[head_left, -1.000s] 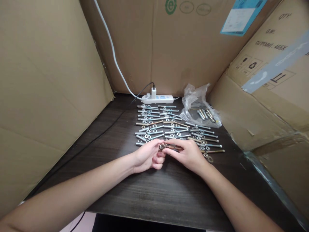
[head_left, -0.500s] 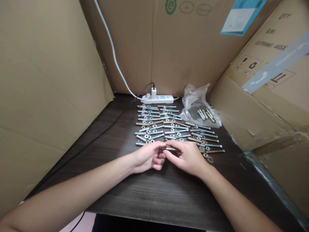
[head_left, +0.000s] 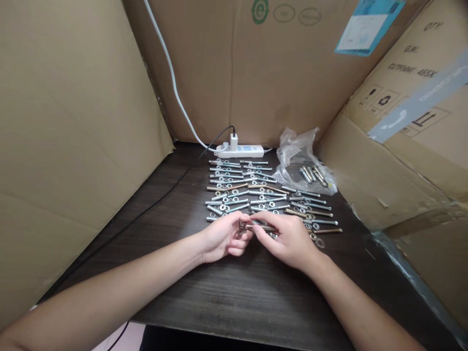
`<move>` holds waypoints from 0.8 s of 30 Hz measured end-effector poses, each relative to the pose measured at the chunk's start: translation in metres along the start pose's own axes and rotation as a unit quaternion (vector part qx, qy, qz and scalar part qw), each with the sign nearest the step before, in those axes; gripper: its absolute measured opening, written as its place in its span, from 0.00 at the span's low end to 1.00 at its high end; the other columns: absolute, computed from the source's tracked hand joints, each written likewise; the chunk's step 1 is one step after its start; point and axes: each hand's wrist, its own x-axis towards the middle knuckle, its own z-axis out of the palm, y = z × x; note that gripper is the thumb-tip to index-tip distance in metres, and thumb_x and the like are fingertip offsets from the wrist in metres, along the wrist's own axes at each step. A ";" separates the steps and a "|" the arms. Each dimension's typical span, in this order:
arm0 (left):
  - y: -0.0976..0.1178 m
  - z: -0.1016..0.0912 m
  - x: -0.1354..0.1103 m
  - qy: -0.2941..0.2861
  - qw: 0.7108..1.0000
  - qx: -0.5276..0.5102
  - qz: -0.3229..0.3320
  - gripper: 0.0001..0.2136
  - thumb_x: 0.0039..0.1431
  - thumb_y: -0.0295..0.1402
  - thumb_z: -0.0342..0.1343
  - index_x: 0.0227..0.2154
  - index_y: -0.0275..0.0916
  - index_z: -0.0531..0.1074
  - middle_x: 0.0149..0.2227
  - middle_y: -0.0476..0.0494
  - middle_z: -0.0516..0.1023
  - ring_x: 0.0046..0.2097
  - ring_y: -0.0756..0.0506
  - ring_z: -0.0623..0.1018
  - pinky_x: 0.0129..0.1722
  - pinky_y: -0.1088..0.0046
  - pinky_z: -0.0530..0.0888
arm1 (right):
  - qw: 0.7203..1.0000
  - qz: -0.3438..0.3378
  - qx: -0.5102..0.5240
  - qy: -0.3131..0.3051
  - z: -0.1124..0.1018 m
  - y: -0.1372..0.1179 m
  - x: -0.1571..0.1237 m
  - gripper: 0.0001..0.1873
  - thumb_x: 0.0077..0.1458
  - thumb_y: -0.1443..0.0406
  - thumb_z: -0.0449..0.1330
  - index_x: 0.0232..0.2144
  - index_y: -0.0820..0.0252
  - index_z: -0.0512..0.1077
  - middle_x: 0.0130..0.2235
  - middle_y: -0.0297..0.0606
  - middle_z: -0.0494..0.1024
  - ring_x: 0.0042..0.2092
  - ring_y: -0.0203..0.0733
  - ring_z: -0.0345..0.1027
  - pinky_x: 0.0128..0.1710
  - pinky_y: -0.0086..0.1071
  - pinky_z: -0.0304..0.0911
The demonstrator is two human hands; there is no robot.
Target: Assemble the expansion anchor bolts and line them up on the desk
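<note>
My left hand (head_left: 224, 238) and my right hand (head_left: 288, 239) meet over the middle of the dark wooden table (head_left: 234, 297). Together they pinch one bolt (head_left: 260, 226) that lies crosswise between them. The left fingers close on its left end, where a small nut or washer sits; the right fingers grip the shaft. Just beyond my hands lie rows of bolts (head_left: 241, 187) with nuts and washers beside them.
A clear plastic bag (head_left: 302, 163) with more bolts lies at the back right. A white power strip (head_left: 239, 150) with a plugged charger and cables sits at the back. Cardboard walls (head_left: 73, 126) enclose the table on the left, back and right.
My hands stay in the same place. The fingers have shifted slightly along the bolt, and the view has dropped a little.
</note>
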 end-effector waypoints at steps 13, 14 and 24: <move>-0.003 -0.001 0.001 0.011 0.999 0.009 0.044 0.02 0.45 0.23 0.46 0.24 0.35 0.61 0.21 0.52 0.59 0.19 0.56 0.52 0.18 0.80 0.49 | 0.996 -0.032 0.075 -0.017 -0.003 0.003 -0.001 0.19 0.53 0.72 0.47 0.45 0.56 0.69 0.32 0.32 0.77 0.29 0.36 0.68 0.32 0.30 0.60; -0.003 -0.001 0.000 0.007 0.999 0.012 0.047 0.03 0.44 0.23 0.46 0.23 0.35 0.61 0.21 0.52 0.58 0.20 0.55 0.53 0.19 0.80 0.50 | 0.995 -0.038 0.086 -0.022 -0.003 0.003 -0.001 0.20 0.52 0.73 0.47 0.45 0.56 0.68 0.33 0.32 0.77 0.30 0.37 0.68 0.33 0.30 0.60; -0.003 0.002 -0.001 0.025 0.997 0.059 0.047 0.13 0.60 0.43 0.42 0.28 0.38 0.60 0.21 0.56 0.51 0.21 0.55 0.48 0.20 0.79 0.47 | 0.990 -0.046 0.123 -0.046 -0.001 0.001 -0.002 0.21 0.53 0.74 0.46 0.47 0.55 0.66 0.35 0.33 0.75 0.33 0.38 0.68 0.34 0.30 0.60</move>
